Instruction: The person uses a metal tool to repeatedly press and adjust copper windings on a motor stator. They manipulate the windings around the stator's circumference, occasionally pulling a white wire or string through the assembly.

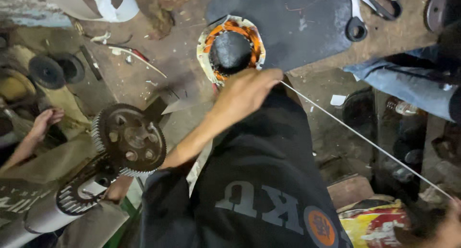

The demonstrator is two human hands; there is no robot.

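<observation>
Both hands pinch a taut white cord (365,138): left hand (245,92) beside the stator (231,47), right hand (451,219) low.

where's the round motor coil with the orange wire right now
In the head view the motor coil sits top centre on the workbench, against the dark mat, just above the left hand.

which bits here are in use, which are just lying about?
In use: left hand pinching the white cord; right hand at its far end; motor coil ring.

Lying about: big gear, scissors, black discs, plastic bottle.
</observation>
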